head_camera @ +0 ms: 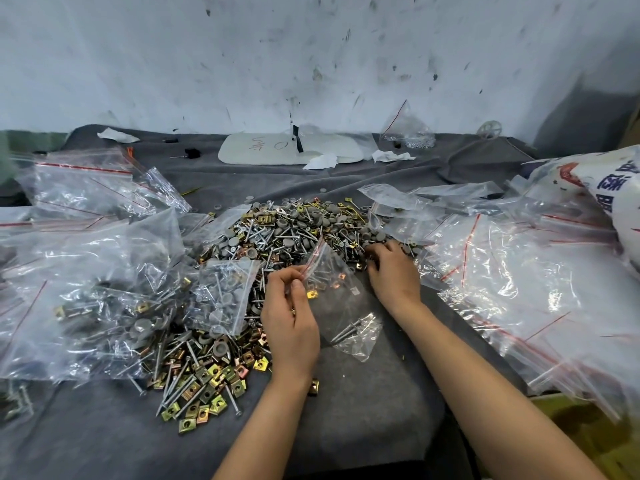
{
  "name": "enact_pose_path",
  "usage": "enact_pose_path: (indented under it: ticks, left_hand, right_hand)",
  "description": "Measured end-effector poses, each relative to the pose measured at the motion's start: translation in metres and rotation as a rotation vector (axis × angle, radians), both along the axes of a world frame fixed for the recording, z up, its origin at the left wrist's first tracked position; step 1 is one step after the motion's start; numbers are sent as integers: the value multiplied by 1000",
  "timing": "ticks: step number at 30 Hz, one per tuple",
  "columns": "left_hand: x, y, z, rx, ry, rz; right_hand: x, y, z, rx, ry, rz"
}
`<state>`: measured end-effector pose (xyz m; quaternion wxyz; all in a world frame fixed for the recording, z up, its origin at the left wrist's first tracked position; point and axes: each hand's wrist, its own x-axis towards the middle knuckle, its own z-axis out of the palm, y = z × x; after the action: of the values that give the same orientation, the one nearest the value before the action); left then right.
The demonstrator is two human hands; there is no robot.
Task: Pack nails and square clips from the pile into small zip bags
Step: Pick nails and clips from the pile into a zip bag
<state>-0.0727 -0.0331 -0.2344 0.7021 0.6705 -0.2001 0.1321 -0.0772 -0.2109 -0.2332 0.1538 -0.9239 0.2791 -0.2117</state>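
A big pile [277,233] of nails, brass-coloured square clips and grey round caps covers the middle of the grey cloth. My left hand [291,317] pinches the red-striped mouth of a small clear zip bag [341,306], which lies slanted toward me and holds a few nails and a few square clips. My right hand [391,268] rests palm down on the right edge of the pile, its fingers curled into the parts; whether it holds any is hidden. More square clips and nails [204,382] are spread out left of my left wrist.
Filled zip bags [104,313] lie heaped at the left, one with grey caps [225,292] beside my left hand. Empty zip bags [519,271] are piled at the right under a printed white sack [609,188]. A white foam tray [277,150] lies by the wall.
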Motion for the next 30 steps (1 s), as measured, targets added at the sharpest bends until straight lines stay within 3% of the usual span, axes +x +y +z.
enact_pose_path:
  ticks: [6,17,19,22,26,30]
  left_hand:
    - [1,0,-1,24,-3,13]
    - [1,0,0,-6,-7,-21]
    - [2,0,0,-3,-13,-18]
    - [2,-1,0,15,-27,-34]
    - [1,-1,2,68,-117,-79]
    - [0,0,2,93,-237,-78]
  right_hand:
    - [3,-9,14,-86,188,-11]
    - [-3,-24,19,-243,147,165]
    - [-5,-20,27,-152,56,181]
    - [-7,-4,49,237,-172,237]
    - [-13,35,91,584,-418,506]
    - [-18,57,110,679,-400,668]
